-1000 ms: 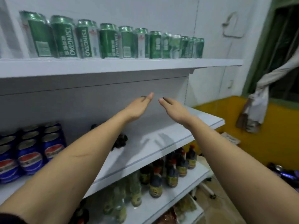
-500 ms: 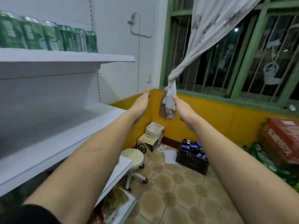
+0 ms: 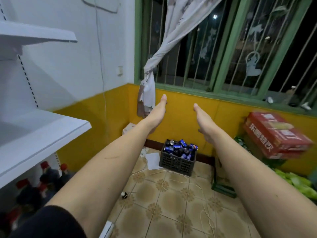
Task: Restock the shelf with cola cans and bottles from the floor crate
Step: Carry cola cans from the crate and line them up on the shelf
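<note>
A black plastic crate (image 3: 176,162) stands on the tiled floor against the yellow wall, filled with several blue cola cans (image 3: 180,148). Both my arms reach forward at chest height, well above and short of the crate. My left hand (image 3: 158,110) is held flat with straight fingers and holds nothing. My right hand (image 3: 202,119) is likewise flat, palm facing the left one, and holds nothing. The white shelf (image 3: 42,134) juts in from the left, its middle board bare at this end.
Dark bottles with red caps (image 3: 46,176) stand on the lower shelf at left. Red cartons (image 3: 274,134) and green packs (image 3: 295,182) are stacked at the right. A loose white cord (image 3: 188,179) and a paper sheet (image 3: 152,160) lie on the floor. A knotted curtain (image 3: 147,93) hangs at the barred window.
My view has swung right, away from the shelf with green and blue cans, toward the window corner and the floor crate. Both hands stay flat and hold nothing, now slightly wider apart.
</note>
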{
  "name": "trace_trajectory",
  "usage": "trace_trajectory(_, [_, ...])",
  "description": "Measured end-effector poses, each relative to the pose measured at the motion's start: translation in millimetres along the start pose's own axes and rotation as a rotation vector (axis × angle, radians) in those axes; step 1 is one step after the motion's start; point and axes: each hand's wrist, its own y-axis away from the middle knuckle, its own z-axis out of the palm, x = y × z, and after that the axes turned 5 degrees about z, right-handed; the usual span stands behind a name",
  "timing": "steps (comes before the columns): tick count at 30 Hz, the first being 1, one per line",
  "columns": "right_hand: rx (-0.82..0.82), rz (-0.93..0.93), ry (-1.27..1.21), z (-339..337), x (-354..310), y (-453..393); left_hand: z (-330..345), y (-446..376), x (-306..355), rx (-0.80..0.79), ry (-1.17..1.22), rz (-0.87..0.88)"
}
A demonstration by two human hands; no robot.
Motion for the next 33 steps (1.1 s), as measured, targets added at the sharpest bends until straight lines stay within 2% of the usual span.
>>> trace_trajectory(9, [0.038,0.159,-0.046,22,60,-137,28,-135,-83,-0.129,0.009,-0.098])
trace_trajectory(16, [-0.007,0.249,-0.095,39,108,-234,58,-224,-136,-0.192,-0.005,-0.193])
trace_trajectory(26, [-0.142,0.387,-0.125,49,182,-400,110,-373,-214,-0.205,-0.010,-0.334])
trace_trajectory(33, [-0.242,0.384,-0.076,57,215,-497,131,-470,-257,-0.200,-0.022,-0.367])
